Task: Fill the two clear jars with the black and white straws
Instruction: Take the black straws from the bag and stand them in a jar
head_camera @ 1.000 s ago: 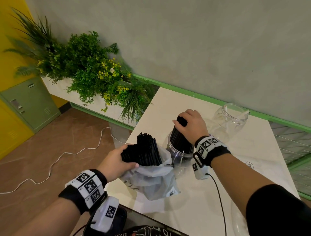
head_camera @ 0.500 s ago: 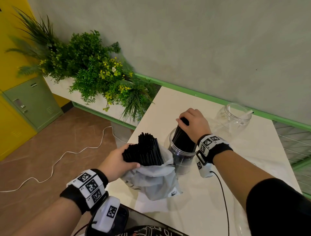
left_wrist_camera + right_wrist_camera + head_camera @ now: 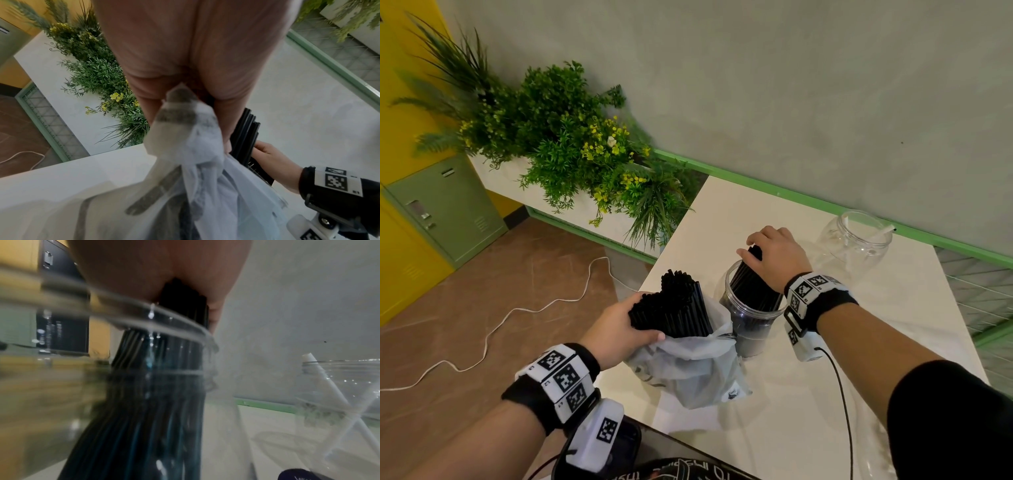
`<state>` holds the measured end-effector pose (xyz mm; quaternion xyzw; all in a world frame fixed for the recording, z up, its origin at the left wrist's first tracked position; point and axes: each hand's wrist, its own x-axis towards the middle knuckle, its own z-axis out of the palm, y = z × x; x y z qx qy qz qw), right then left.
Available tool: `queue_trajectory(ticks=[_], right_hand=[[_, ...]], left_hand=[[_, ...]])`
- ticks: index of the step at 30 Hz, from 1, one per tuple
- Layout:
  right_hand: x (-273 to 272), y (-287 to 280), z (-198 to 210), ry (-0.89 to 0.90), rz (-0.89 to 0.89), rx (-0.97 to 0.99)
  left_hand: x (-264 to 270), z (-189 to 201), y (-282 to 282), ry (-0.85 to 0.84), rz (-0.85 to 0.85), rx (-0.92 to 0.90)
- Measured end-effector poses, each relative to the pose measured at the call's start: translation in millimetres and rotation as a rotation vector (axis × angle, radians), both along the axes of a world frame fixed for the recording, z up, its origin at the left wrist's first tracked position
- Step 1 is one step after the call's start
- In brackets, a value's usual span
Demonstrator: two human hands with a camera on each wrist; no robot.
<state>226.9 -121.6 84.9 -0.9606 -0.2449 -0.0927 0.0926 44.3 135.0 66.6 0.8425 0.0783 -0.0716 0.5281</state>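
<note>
My right hand (image 3: 774, 253) grips the top of a bunch of black straws (image 3: 751, 287) that stands inside a clear jar (image 3: 751, 329) on the white table (image 3: 876, 342). The right wrist view shows those black straws (image 3: 164, 386) through the jar wall. My left hand (image 3: 619, 329) holds a second bundle of black straws (image 3: 674, 308) together with the rim of a white plastic bag (image 3: 688, 370). In the left wrist view the bag (image 3: 195, 146) bunches under my palm. A second clear jar (image 3: 859, 240) stands at the back right with a white straw (image 3: 887, 231) in it.
The table's left edge (image 3: 674, 253) drops to a brown floor with a white cable (image 3: 517, 315). Green plants (image 3: 571, 147) fill a planter at the far left. A grey wall with a green ledge (image 3: 791, 198) runs behind the table. A dark case (image 3: 619, 445) lies near me.
My right hand has pushed its bunch of straws lower into the jar. The left hand and bag have stayed about where they were.
</note>
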Motion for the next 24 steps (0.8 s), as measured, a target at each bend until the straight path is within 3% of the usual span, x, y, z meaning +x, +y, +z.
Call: queue_trajectory(ticks=[5,15,21,24], right_hand=[[0.7,2.6,2.2,-0.015,-0.006,0.185],[0.1,-1.7,3.9,0.116,-0.082,0.023],[-10.5,-5.8,7.3,0.018,-0.094,0.047],[-22.1,-1.2,17.0,-0.025,-0.075,0.200]], left_hand=[[0.0,0.9,-0.5,-0.005,0.000,-0.002],[-3.9,4.8,-4.1,-0.010,0.002,0.021],[-7.1,6.9,-6.3,-0.008,-0.006,0.041],[-8.3,7.4,-7.1,-0.016,-0.005,0.047]])
